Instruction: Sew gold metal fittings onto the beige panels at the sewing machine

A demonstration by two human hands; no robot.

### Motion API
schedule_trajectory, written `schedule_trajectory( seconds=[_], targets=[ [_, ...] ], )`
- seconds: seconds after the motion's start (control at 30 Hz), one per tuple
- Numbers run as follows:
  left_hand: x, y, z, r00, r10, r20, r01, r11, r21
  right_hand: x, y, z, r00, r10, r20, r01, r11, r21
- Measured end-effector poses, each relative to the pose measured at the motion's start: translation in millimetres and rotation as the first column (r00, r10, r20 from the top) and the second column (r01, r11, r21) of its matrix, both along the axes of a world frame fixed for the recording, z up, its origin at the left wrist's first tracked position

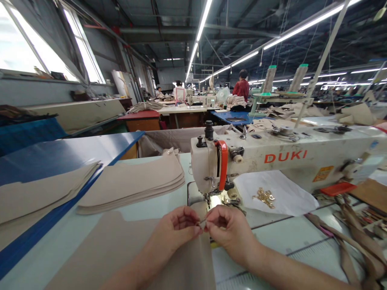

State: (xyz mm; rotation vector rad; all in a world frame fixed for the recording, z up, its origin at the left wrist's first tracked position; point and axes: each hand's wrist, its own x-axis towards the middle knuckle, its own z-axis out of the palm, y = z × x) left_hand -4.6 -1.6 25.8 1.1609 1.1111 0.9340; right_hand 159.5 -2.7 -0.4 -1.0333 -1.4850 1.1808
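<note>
My left hand (173,233) and my right hand (231,233) meet in front of the sewing machine's needle area, fingertips pinched close together. Between them is something small and thin that I cannot make out. Under my left hand and forearm lies a large beige panel (121,241), its right edge reaching below my fingers. Just beyond my fingertips stands the head of the white sewing machine (205,169), with a lit spot by the needle. A little pile of gold-coloured metal fittings (265,197) rests on a white sheet (290,197) right of the needle.
Stacked beige panels (136,177) lie left of the machine, with more panels (39,193) on a blue-edged table (90,149). Brown strips (347,233) hang at the right. A ruler scale (308,249) marks the tabletop. Farther back are co-workers, including a person in red (241,88).
</note>
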Motion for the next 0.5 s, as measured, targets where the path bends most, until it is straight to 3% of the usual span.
schedule_trajectory(
  seconds=[0.2,0.4,0.5],
  targets=[
    [3,-5,-2.1,0.988,0.084,-0.129,-0.064,0.986,0.152,1,-1,-0.3,0.994,0.011,0.104,-0.02,0.996,0.088],
    [5,-13,2.9,0.944,0.159,-0.288,-0.055,0.94,0.338,1,-2,-0.5,0.99,0.089,-0.11,-0.093,0.995,-0.034],
    [5,-15,3.9,0.928,0.172,-0.332,-0.037,0.925,0.377,3,-2,-0.1,0.983,0.147,-0.114,-0.155,0.986,-0.062]
  ],
)
